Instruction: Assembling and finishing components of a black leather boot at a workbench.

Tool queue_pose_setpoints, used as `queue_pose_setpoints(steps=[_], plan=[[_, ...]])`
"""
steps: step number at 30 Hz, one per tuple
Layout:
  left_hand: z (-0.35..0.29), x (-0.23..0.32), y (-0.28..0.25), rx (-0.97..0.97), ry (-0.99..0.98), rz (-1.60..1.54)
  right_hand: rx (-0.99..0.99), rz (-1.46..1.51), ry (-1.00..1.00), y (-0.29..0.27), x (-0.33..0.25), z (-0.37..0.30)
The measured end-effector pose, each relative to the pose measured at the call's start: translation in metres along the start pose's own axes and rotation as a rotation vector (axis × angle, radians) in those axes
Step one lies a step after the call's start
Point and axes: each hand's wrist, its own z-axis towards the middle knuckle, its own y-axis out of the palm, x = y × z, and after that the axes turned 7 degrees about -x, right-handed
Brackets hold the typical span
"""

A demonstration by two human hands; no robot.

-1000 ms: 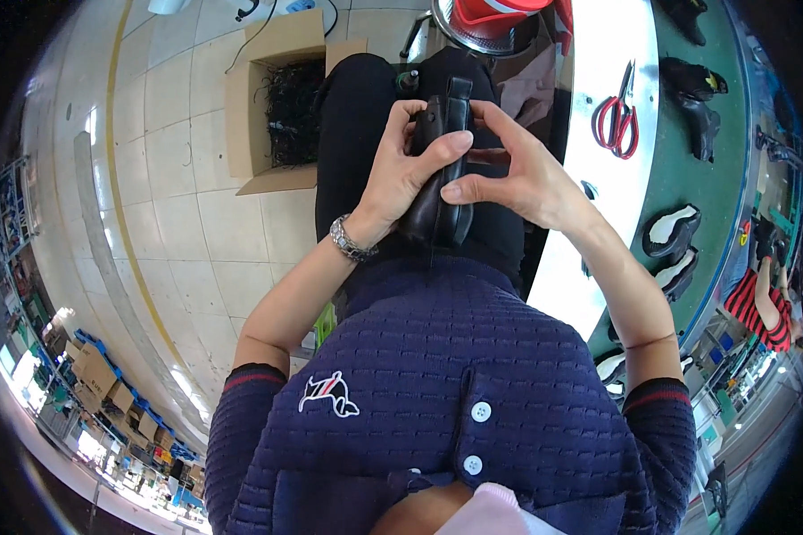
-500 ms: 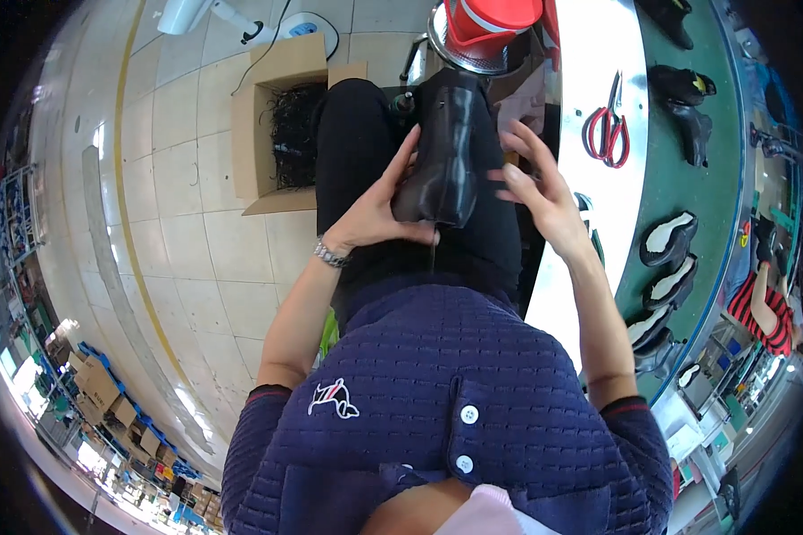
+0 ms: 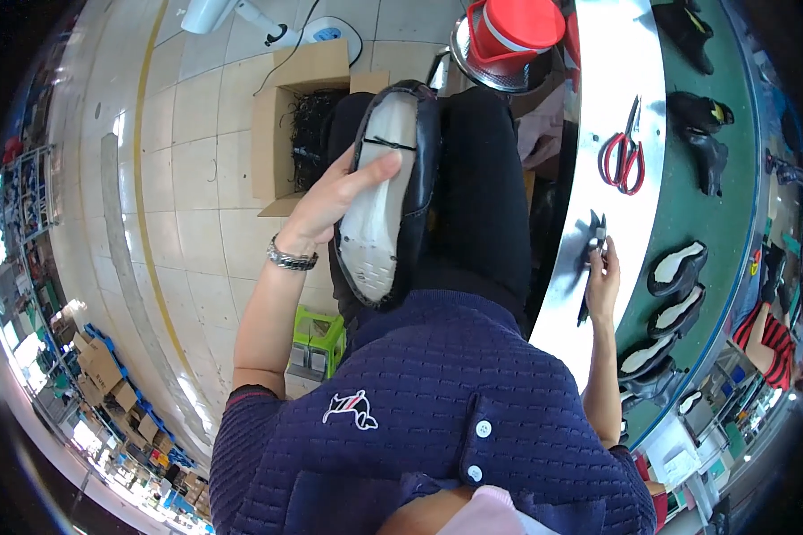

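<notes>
My left hand point(image 3: 330, 198) holds a black shoe upper point(image 3: 419, 174) over my lap, its pale underside turned up. The thumb presses on that underside, just below a thin black cord point(image 3: 389, 144) tied across it. The fingers are hidden behind the shoe. On the white bench at my right, my right hand point(image 3: 603, 283) closes round a pair of dark pincers point(image 3: 597, 234), jaws pointing away from me. Farther along the bench lie scissors point(image 3: 623, 160) with red handles.
Several black shoes point(image 3: 678, 267) stand on the green surface beyond the bench. A red bucket point(image 3: 517, 31) sits on a round metal stool point(image 3: 467, 62). Left of my legs is a cardboard box point(image 3: 272, 134) of black scraps, with a green step stool point(image 3: 327, 332) nearer me. A person in stripes point(image 3: 765, 343) is far right.
My left hand has turned the shoe so its underside faces up and shifted it left. The right hand has left the shoe's side and moved to the pincers on the bench.
</notes>
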Motion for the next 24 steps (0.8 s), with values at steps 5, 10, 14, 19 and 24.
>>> queue_pose_setpoints(steps=[5,10,14,19,24], plan=[[0.015,-0.002,0.013,-0.029,0.104,0.022,-0.529,1.411,0.217,-0.006,-0.112,-0.01],[0.042,-0.024,0.02,0.048,0.219,0.106,-0.85,0.8,0.003,-0.009,-0.207,-0.028],[0.042,-0.018,0.008,0.073,0.277,0.289,-0.904,0.457,-0.145,-0.005,-0.262,-0.025],[0.049,0.003,0.009,0.323,0.651,0.445,-1.05,0.633,-0.085,0.019,-0.294,-0.015],[0.053,0.021,-0.003,0.271,0.626,0.614,-0.926,0.553,0.106,0.028,-0.304,-0.013]])
